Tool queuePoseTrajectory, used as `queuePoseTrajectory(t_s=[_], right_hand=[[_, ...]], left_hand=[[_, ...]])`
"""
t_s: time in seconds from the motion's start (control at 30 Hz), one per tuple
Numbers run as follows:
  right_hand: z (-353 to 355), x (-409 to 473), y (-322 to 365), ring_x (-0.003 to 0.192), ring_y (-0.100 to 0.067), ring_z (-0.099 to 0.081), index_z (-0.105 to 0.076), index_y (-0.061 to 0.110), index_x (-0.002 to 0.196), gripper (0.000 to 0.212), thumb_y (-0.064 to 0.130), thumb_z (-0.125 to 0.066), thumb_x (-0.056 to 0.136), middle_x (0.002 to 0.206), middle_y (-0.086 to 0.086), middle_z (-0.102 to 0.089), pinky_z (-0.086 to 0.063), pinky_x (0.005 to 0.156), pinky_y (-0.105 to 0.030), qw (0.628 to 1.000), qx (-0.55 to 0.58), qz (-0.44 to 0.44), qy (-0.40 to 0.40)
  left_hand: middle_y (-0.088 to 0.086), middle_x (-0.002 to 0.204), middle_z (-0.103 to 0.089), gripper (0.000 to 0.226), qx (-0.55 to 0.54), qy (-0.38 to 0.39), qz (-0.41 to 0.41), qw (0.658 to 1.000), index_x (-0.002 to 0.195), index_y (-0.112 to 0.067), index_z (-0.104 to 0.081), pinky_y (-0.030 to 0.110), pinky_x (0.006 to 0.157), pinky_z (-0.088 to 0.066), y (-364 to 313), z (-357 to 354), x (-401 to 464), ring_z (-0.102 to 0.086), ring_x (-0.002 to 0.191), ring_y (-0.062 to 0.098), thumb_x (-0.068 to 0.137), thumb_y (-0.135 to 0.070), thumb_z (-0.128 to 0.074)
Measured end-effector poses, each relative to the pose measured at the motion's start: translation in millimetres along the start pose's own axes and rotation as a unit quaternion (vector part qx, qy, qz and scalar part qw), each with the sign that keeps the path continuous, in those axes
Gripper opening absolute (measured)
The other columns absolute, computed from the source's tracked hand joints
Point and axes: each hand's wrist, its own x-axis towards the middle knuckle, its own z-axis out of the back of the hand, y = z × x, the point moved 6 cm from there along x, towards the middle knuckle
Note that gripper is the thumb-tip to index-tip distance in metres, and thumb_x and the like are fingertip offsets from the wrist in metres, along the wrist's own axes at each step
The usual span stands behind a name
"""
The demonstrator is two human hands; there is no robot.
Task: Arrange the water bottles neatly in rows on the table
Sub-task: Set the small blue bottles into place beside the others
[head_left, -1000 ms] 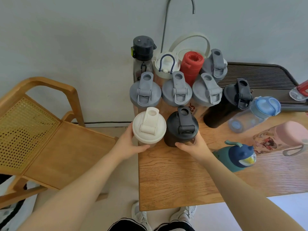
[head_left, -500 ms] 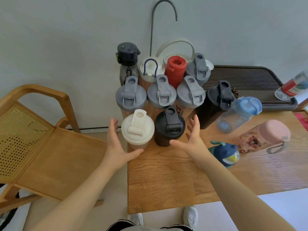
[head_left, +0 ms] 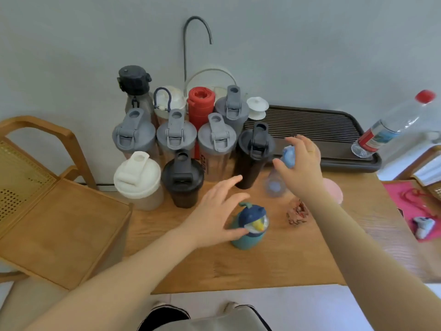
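Observation:
Several shaker bottles stand in rows at the back left of the wooden table point(head_left: 238, 266): grey-lidded ones point(head_left: 176, 136), a red bottle point(head_left: 201, 103), a tall black one point(head_left: 256, 145), and in front a white shaker point(head_left: 137, 175) and a black shaker point(head_left: 182, 175). My left hand point(head_left: 214, 211) is spread beside a small teal bottle with a navy lid point(head_left: 250, 225), thumb touching it. My right hand point(head_left: 301, 168) curls over the blue lid of a clear bottle point(head_left: 287, 156). A pink-lidded printed bottle point(head_left: 297, 211) is partly hidden behind my right forearm.
A dark ribbed tray point(head_left: 310, 123) lies at the back right with a red-capped plastic bottle point(head_left: 386, 130) resting on its end. A wooden chair point(head_left: 59, 211) stands left of the table. A pink cloth point(head_left: 417, 206) lies at the far right.
Both hands left the white and black front shakers and moved right. The left one now reaches the teal bottle, the right one closes over the blue-lidded bottle. The view shifted right.

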Motion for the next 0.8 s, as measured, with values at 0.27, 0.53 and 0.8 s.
queuePoseTrajectory(t_s=[0.27, 0.53, 0.8], right_hand=[[-16, 38, -57, 0.118, -0.040, -0.046, -0.024, 0.016, 0.140, 0.078, 0.035, -0.068, 0.079, 0.141, -0.018, -0.029, -0.041, 0.094, -0.043, 0.976, -0.069, -0.058, 0.200], [19, 10, -34, 0.090, -0.021, -0.049, -0.039, 0.025, 0.127, 0.063, 0.039, -0.068, 0.074, 0.107, 0.000, -0.045, -0.039, 0.069, -0.032, 0.982, -0.075, 0.085, 0.151], [35, -18, 30, 0.114, -0.019, -0.049, -0.037, 0.026, 0.134, 0.078, 0.036, -0.078, 0.068, 0.128, 0.000, -0.049, -0.042, 0.088, -0.032, 0.950, 0.020, 0.264, 0.164]], left_hand=[[-0.004, 0.154, -0.009, 0.092, 0.078, 0.113, 0.088, 0.987, 0.144, -0.028, -0.016, 0.035, 0.111, -0.019, -27, -48, 26, -0.010, 0.140, 0.019, 0.072, -0.056, -0.066], [-0.004, 0.148, -0.025, 0.093, 0.002, 0.057, 0.170, 0.984, 0.145, -0.024, -0.014, 0.032, 0.105, -0.033, -32, -45, 28, -0.025, 0.134, 0.014, 0.074, -0.051, -0.067], [-0.006, 0.144, -0.032, 0.094, -0.075, -0.136, 0.101, 0.983, 0.143, -0.024, -0.020, 0.023, 0.105, -0.028, -43, 41, 53, -0.028, 0.125, -0.001, 0.069, -0.035, -0.077]])
